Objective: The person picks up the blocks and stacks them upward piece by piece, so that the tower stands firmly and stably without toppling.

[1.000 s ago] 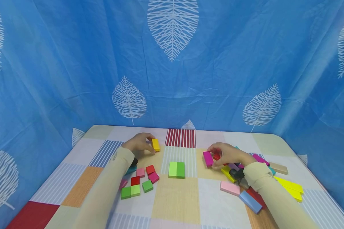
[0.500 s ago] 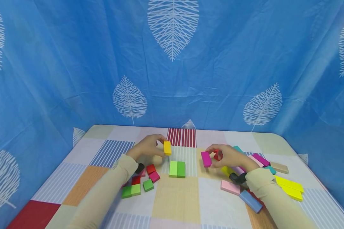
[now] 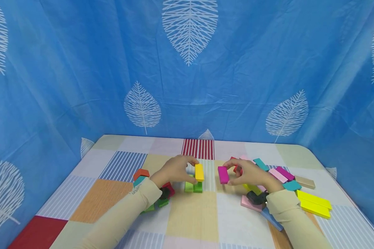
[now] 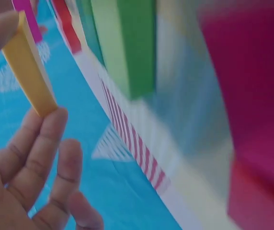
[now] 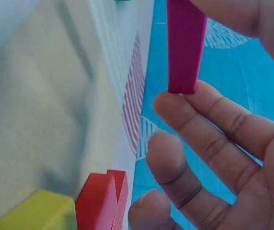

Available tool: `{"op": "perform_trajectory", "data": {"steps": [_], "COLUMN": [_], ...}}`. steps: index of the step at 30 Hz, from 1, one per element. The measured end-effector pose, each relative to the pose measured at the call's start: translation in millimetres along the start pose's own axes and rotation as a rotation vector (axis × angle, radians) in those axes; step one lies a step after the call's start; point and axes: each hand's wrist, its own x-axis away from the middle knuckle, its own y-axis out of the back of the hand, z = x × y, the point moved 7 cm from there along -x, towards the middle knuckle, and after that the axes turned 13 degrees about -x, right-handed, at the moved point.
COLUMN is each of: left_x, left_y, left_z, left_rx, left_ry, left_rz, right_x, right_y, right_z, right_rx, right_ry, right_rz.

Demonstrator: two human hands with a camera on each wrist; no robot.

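Observation:
My left hand point(image 3: 176, 168) pinches a yellow block point(image 3: 199, 172) by its ends, thumb at one end and fingertips at the other. In the head view that block overlaps a light green block point(image 3: 189, 187) and a darker green block point(image 3: 198, 187), which lie side by side. A magenta block point(image 3: 223, 175) is pinched the same way by my right hand point(image 3: 248, 171), a short way to the right of the green pair. The left wrist view shows the yellow block point(image 4: 30, 67) held above the tabletop, and the right wrist view shows the magenta block point(image 5: 186, 45) between thumb and fingertips.
Around my right wrist lie teal point(image 3: 261, 164), pink point(image 3: 251, 203), blue point(image 3: 272, 220), tan point(image 3: 305, 182) and yellow blocks point(image 3: 314, 204). Under my left forearm are smaller blocks, partly hidden, with an orange-red one point(image 3: 141, 174) showing. A blue curtain point(image 3: 187, 103) hangs behind the table.
My left hand has carried the yellow block rightward and toward me, from the left of the green pair to over it. My right hand keeps the magenta block nearly in place.

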Motion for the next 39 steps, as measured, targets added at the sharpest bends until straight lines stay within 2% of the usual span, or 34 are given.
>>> {"op": "perform_trajectory", "data": {"steps": [7,10,13,19,24,35,39], "left_x": [-4.0,-5.3,-6.6,-7.9,-7.7,-5.9,-5.7], "left_y": [-18.1,-25.1,-30.4,-35.6,-40.2,-41.7,-41.8], "left_z": [-22.9,-29.3,-32.7,-31.6,-25.2,-22.4,-22.5], "left_rx": [-0.089,-0.125,-0.156,-0.212,-0.227,-0.172,-0.126], "left_ry": [-0.014,-0.019,-0.020,0.006,0.035,0.064,0.059], "left_rz": [-0.016,-0.008,0.002,0.023,0.052,0.089,0.091], "right_x": [0.0,-0.4,-0.9,-2.1,-4.1,-8.4,-8.4], "right_y": [-8,-12,-17,-27,-35,-45,-46], "right_z": [-3,-2,-2,-5,-3,0,-1], "right_rx": [-0.008,0.018,0.054,0.095,0.129,0.162,0.163], "right_ry": [-0.003,0.011,-0.012,-0.108,-0.121,-0.137,-0.131], "right_rz": [-0.004,0.007,0.017,0.028,0.040,0.009,0.006]}}
